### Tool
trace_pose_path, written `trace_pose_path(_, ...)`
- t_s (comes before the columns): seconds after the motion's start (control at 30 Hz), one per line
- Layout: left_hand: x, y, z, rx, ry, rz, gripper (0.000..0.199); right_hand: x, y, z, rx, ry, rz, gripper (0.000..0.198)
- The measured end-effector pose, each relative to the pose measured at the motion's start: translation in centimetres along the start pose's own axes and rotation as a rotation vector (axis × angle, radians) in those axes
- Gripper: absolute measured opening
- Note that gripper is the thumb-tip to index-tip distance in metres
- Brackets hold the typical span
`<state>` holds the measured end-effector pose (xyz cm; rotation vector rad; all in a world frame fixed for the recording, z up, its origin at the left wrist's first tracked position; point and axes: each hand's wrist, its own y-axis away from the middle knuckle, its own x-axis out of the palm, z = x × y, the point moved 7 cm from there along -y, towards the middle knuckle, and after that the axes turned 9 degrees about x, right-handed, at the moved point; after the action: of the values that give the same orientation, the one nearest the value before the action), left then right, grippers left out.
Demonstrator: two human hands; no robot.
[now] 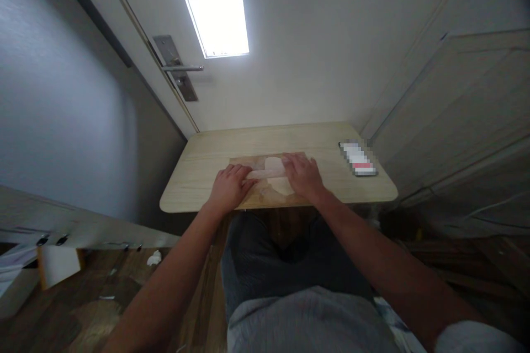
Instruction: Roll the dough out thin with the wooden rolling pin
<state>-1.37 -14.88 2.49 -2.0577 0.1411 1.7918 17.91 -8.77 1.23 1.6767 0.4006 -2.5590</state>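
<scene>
Far left in my head view, I count one white panel with brown edges point(62, 266) standing low near the floor, then one crumpled white tissue point(154, 257) on the floor. Next along is one door point(290, 71), with one metal handle point(182, 68) and one bright window point(217, 5). One pale wooden table point(273, 135) with rounded corners stands in front of it.

I have two hands on the work. My left hand point(231, 185) is at the left end of one pale strip point(269, 173), thumb and fingertips set narrowly apart about it; I cannot tell from here whether that grip is pinching it. The strip lies near the table's front edge, between my hands, over one tan sheet point(245, 160). My right hand point(305, 175) rests palm down over the strip's right end, fingers laid out over it; the palm hides whether that grip holds anything. Farther right, apart from both hands, I count one phone point(356, 158), lying at a slant, its screen blurred.
</scene>
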Motion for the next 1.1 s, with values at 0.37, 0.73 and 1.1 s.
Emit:
trace_pose_path(0.37,2.1,-2.4,-2.1,-0.044,0.0,0.101,0.034,1.6,-4.1,-5.4,0.029,0.077,0.133,0.047)
trace_pose_path(0.73,1.4,-1.1,-3.7,-0.072,0.107,0.158,0.036,1.5,-5.7,-4.5,-0.016,0.063,0.143,0.043)
trace_pose_path(1.1,1.4,-1.2,-2.5,-0.163,0.182,0.129,0.053,2.9,-6.7,-2.9,-0.021,0.115,0.134,0.046)
